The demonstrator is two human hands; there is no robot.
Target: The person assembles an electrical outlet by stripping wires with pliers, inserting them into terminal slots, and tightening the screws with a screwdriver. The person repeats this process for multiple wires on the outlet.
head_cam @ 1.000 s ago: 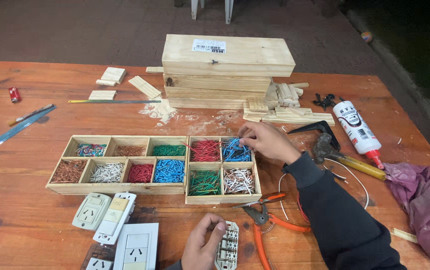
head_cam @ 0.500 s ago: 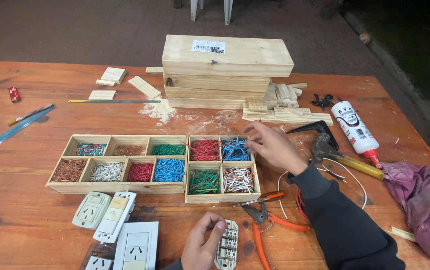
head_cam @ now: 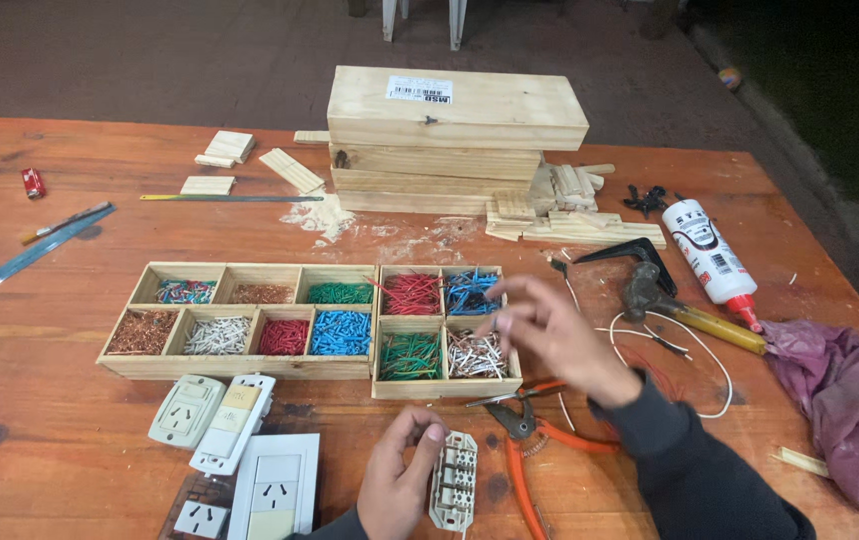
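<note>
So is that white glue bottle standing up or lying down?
Lying down: the glue bottle rests on its side on the table.

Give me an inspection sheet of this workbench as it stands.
Surface: wooden table, sawdust near the stacked boxes.
Job's things: white socket module; two wooden compartment trays, butted side by side, holding sorted coloured wire pieces.
Clutter: orange pliers, hammer, white glue bottle, socket plates, stacked wooden boxes, wood offcuts, ruler, red lighter, purple cloth.
Hands: left hand grips the socket module; right hand is blurred over the right tray's edge, whether it holds anything cannot be told.
Cables: thin white wire looped beside the hammer.
Surroundings: bare dark floor beyond the table.
</note>
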